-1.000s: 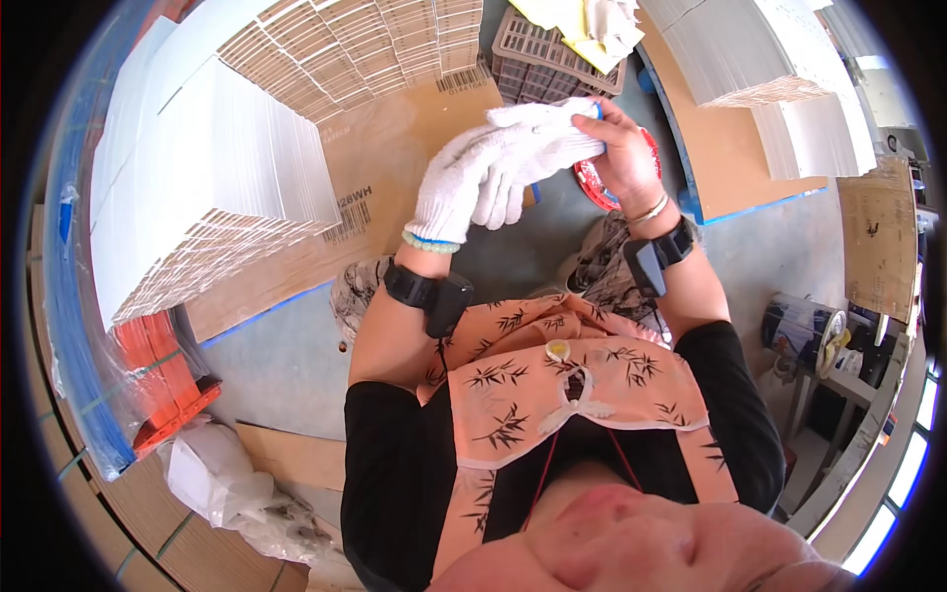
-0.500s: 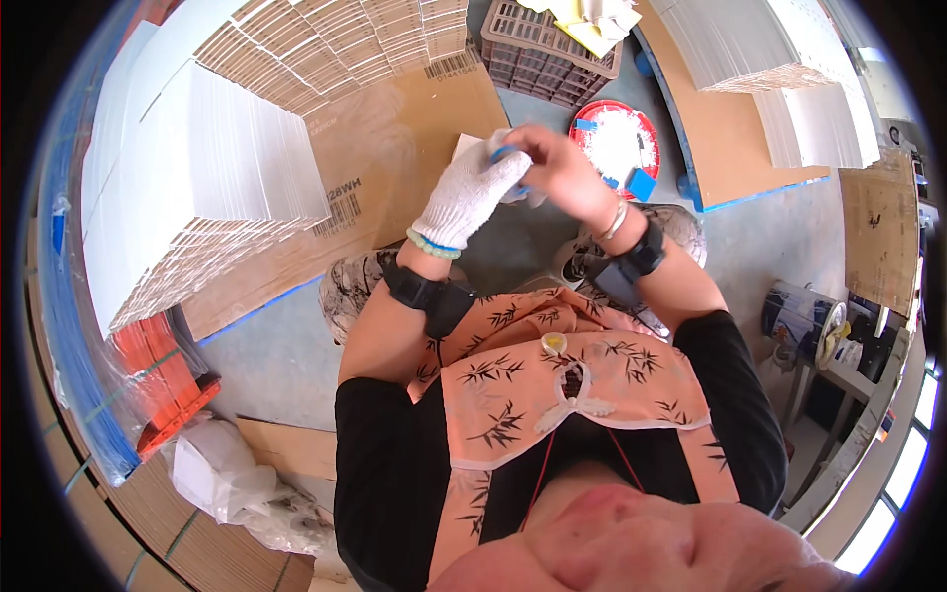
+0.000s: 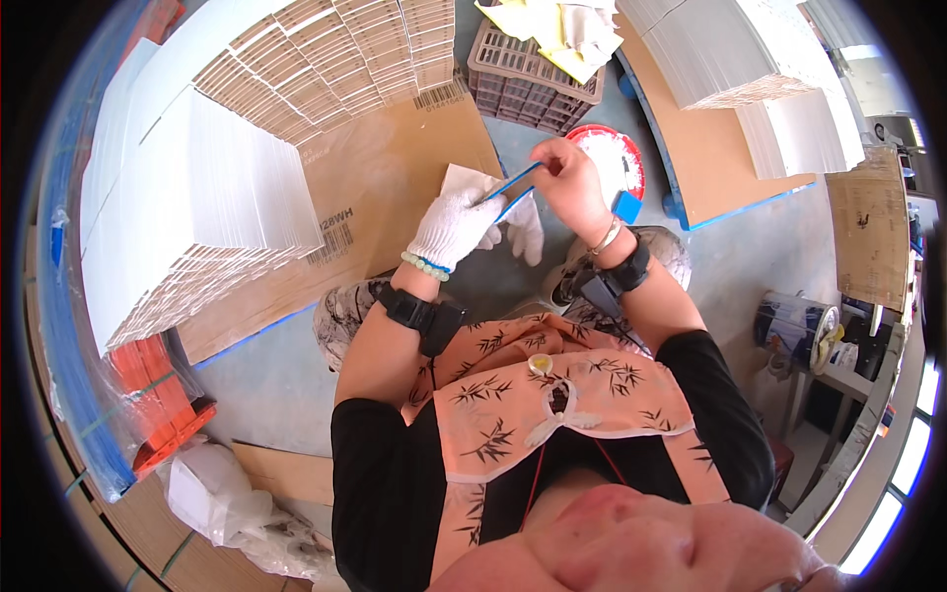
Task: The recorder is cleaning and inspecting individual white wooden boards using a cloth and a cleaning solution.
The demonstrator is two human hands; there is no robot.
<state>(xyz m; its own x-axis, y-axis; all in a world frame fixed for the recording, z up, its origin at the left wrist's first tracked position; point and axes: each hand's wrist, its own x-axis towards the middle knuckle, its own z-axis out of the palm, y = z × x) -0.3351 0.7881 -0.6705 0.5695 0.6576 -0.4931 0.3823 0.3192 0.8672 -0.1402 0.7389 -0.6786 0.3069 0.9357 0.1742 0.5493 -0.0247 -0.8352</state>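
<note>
Centrally, the gloved left hand [image 3: 456,229] pinches a white sheet [image 3: 464,185]; the bare right hand [image 3: 572,185], at three o'clock of it, has its fingers pinching a blue brush [image 3: 510,185] across it.

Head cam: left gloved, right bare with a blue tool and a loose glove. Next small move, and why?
Probably set the blue tool down by the red-rimmed dish, then pull on the loose white glove. The left hand is gloved; the right hand is bare, pinches the tool, and the glove hangs below it.

Probably packaging workshop: stacked flat cartons [image 3: 197,197].
</note>
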